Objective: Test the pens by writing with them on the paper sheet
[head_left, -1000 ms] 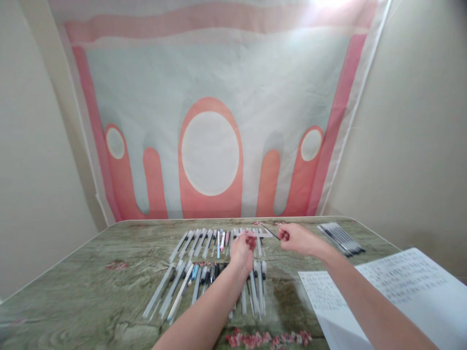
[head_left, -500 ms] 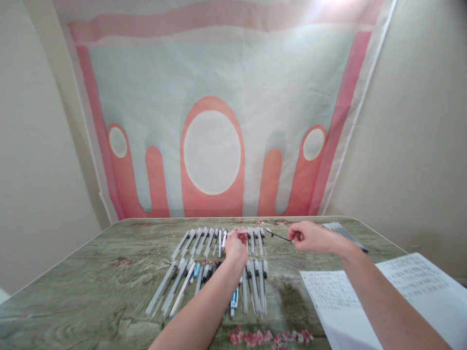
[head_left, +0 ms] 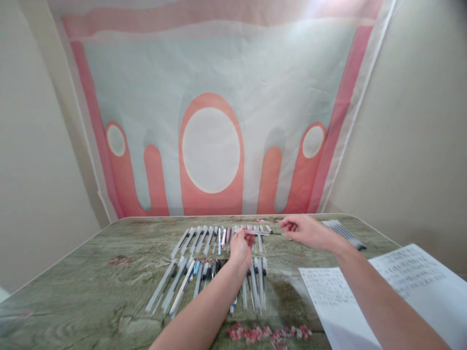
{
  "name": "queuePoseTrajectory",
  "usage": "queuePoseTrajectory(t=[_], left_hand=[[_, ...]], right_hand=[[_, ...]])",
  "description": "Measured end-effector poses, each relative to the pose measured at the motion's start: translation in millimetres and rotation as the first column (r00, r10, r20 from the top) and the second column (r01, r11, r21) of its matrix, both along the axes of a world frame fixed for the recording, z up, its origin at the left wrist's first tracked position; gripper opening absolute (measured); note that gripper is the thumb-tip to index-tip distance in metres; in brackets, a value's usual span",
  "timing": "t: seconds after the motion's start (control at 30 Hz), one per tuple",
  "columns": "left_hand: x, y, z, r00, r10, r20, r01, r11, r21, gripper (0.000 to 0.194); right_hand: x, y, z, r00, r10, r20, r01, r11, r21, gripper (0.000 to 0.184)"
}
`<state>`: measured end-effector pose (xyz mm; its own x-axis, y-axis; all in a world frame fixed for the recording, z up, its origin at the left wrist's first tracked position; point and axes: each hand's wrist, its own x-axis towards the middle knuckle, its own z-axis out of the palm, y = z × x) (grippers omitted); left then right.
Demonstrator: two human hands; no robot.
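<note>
My left hand (head_left: 241, 248) pinches a slim, clear pinkish pen barrel (head_left: 260, 233) and holds it level above the upper row of pens. From the barrel's right end sticks a thin dark pen refill (head_left: 276, 234). The fingers of my right hand (head_left: 297, 227) are closed at the refill's outer end, which is partly hidden by the fingertips. Just behind the barrel a small cap-like piece (head_left: 269, 228) lies on the table. My left forearm covers part of the lower row of pens (head_left: 178, 282).
The upper row of translucent pens (head_left: 197, 241) runs along the far side. At the far right lies a bunch of thin refills (head_left: 345, 234). Handwritten sheets (head_left: 326, 289) sit under my right forearm on the wood-patterned table (head_left: 91, 291). A printed cloth hangs behind.
My right hand has moved slightly left, bringing the dark refill to the barrel, and part of it is now inside. My left hand has shifted a little right.
</note>
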<state>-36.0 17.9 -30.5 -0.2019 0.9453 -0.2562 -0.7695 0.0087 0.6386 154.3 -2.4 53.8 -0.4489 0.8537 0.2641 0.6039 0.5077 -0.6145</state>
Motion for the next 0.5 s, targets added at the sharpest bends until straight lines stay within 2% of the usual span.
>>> queuePoseTrajectory(t=[0.13,0.17,0.23,0.3,0.37,0.43,0.5], left_hand=[[4,-2,2.9,0.997,-0.025,0.077,0.026,0.999,-0.021,0.008],[5,-3,4.0,0.995,-0.019,0.098,0.023,0.999,-0.035,0.010],[4,-3,5.8,0.991,-0.005,0.132,0.013,0.998,-0.067,0.012],[3,-2,6.9,0.988,0.006,0.154,0.007,0.996,-0.085,0.013],[2,-2,7.2,0.986,0.009,0.166,0.006,0.996,-0.094,0.013],[2,-2,7.2,0.985,0.009,0.171,0.008,0.995,-0.099,0.013],[2,-1,7.1,0.985,0.012,0.173,0.006,0.995,-0.103,0.014]], right_hand=[[-15,11,-11.5,0.963,0.006,-0.268,-0.012,1.000,-0.021,0.026],[-17,18,-18.8,0.946,0.002,-0.325,-0.014,0.999,-0.033,0.029],[-18,33,-40.1,0.921,-0.063,-0.384,0.065,0.998,-0.007,0.034],[-15,49,-67.9,0.946,-0.164,-0.280,0.192,0.978,0.078,0.032],[-11,64,-97.1,0.968,-0.222,-0.117,0.243,0.945,0.218,0.024],[-6,74,-121.1,0.968,-0.252,0.009,0.236,0.919,0.314,0.022],[-4,78,-136.5,0.962,-0.253,0.101,0.202,0.911,0.360,0.028]])
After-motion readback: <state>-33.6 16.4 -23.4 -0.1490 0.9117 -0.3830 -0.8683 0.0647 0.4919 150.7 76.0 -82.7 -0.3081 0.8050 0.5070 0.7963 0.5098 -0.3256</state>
